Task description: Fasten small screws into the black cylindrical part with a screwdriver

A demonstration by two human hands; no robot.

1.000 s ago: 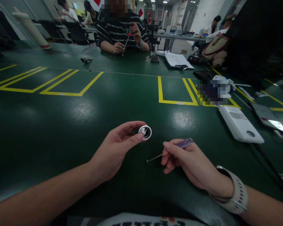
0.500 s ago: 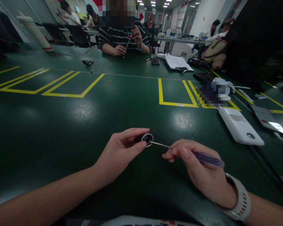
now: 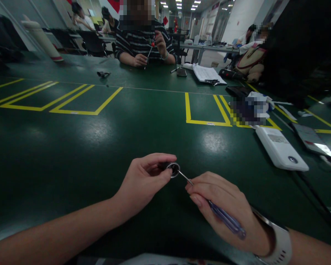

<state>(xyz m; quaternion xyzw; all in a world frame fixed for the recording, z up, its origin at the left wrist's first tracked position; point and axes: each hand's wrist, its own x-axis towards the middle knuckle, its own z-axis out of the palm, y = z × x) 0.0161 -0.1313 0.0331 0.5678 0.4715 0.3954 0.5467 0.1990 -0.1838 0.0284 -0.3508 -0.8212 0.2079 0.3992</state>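
Between the thumb and fingers of my left hand (image 3: 143, 182) is a small round connector (image 3: 175, 169), a dark cylinder with a silver rim. Its open end faces right and toward me; the left thumb tip lies at the rim. My right hand (image 3: 222, 197) is closed around a screwdriver (image 3: 227, 220) with a clear purple handle and a thin metal shaft. The shaft points up and left, its tip at the connector's mouth. How deep the tip sits inside cannot be made out. Both hands are above the green table (image 3: 113, 147).
A white power bank (image 3: 281, 148) and a phone (image 3: 314, 140) lie to the right. Farther back are a clipboard with papers (image 3: 208, 73), a dark phone (image 3: 181, 72) and a small dark part (image 3: 103, 74). Across the table, a person in a striped top (image 3: 146, 44) holds a thin tool.
My right hand turned the screwdriver from pointing down-left to pointing up-left and brought its tip to the connector. The handle then swung down toward me. My left hand shifted slightly lower in view.
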